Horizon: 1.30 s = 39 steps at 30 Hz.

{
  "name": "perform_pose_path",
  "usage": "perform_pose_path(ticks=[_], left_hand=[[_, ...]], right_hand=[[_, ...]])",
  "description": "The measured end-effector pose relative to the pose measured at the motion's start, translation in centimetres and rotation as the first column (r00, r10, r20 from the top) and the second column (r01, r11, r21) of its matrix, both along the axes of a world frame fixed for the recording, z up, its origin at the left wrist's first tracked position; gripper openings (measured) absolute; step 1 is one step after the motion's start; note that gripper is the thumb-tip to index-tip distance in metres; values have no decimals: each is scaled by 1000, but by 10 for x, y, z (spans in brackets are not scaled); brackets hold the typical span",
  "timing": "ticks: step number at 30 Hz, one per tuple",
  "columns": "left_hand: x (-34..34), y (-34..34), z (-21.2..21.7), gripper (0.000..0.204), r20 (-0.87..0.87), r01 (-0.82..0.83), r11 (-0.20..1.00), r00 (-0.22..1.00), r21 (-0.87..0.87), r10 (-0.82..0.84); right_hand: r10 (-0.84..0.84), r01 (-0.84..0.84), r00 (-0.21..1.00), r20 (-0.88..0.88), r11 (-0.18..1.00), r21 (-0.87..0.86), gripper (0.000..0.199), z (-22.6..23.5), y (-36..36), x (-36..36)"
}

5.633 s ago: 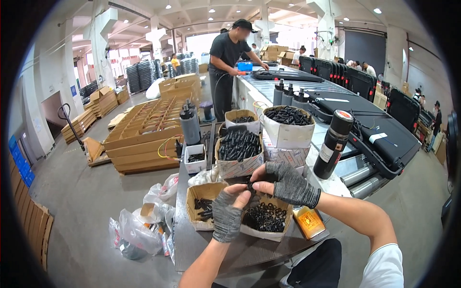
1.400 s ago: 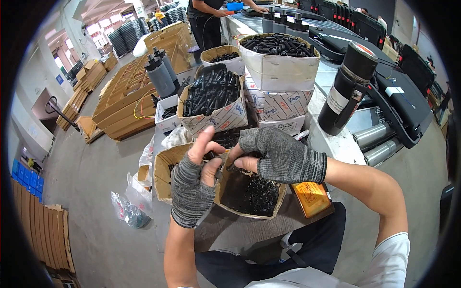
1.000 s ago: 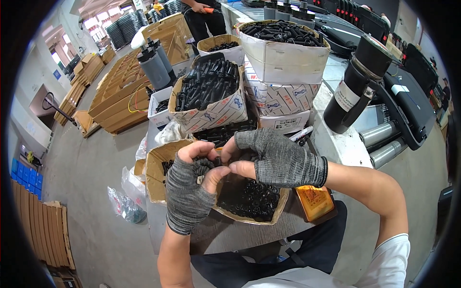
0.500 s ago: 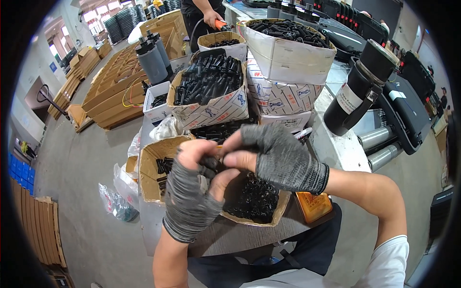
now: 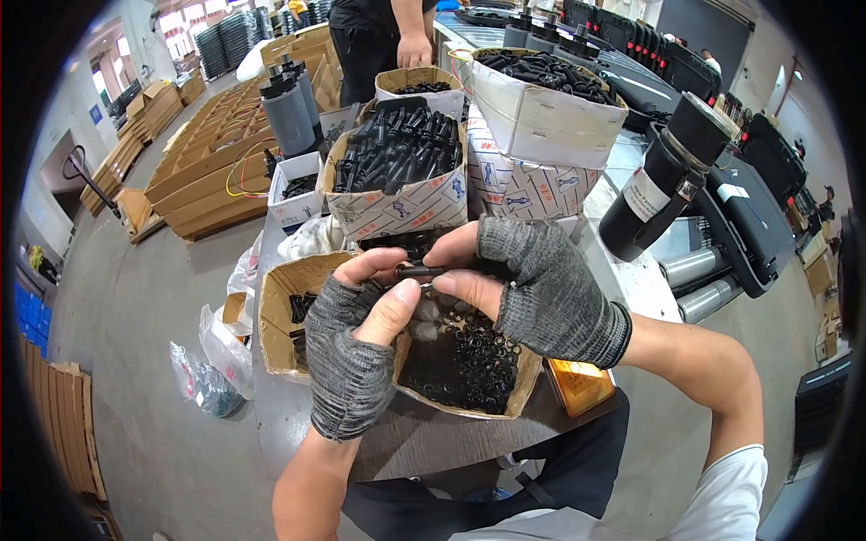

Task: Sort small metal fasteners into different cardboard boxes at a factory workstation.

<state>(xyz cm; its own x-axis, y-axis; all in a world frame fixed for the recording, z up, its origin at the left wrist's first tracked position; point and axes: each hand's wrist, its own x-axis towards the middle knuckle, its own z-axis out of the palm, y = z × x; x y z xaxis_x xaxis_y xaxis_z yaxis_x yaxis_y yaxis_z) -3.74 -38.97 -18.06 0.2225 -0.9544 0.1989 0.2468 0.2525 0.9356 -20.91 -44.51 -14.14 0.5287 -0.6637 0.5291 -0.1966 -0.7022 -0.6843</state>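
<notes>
across the grey workbench (image 5: 424,442), running from 6 o'clock up toward 12, cardboard boxes are stacked in tiers, likely so each kind of part stays within arm's reach. at 12 o'clock a big white box of black parts (image 5: 541,108) sits highest; just left of it, near 11 o'clock, a printed carton of black tubes (image 5: 397,171) leans open toward the person. a black cylinder with a label (image 5: 663,180) stands tilted at 2 o'clock beside the rollers (image 5: 704,279). right under the hands, near centre, an open box of small black rings (image 5: 465,361) lies with its flaps folded out; a brown box (image 5: 289,316) sits touching it at 9 o'clock.

over that ring box, both hands wear grey fingerless gloves, which leave the fingertips bare for fine grip. the right hand (image 5: 532,288) comes in from 3 o'clock, thumb and forefinger pinching one end of a short black pin (image 5: 419,270). the left hand (image 5: 356,347) rises from 7 o'clock, its thumb and curled fingers pressed to the pin's other end. the pin is held level between them, above the rings, so anything dropped would probably fall back into the box.

a co-worker's hand (image 5: 413,47) hangs at 12 o'clock by the far boxes.
</notes>
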Motion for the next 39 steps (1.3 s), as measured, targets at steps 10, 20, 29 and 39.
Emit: perform_pose_path(ticks=[10,20,29,39], left_hand=[[25,-2,9,18,-2,-160,982,987,-105,160],[25,-8,-3,20,114,-97,988,987,-124,111],[28,-8,4,18,129,8,999,992,-53,-1],[29,-6,-2,17,181,118,992,976,38,-123]], right_hand=[[272,-280,696,-664,955,99,41,-10,-13,-16],[182,-401,445,-877,916,-13,39,-55,-3,15],[336,-149,772,-539,921,361,23,-25,-17,-11],[268,-39,939,-217,706,707,33,7,0,-39]])
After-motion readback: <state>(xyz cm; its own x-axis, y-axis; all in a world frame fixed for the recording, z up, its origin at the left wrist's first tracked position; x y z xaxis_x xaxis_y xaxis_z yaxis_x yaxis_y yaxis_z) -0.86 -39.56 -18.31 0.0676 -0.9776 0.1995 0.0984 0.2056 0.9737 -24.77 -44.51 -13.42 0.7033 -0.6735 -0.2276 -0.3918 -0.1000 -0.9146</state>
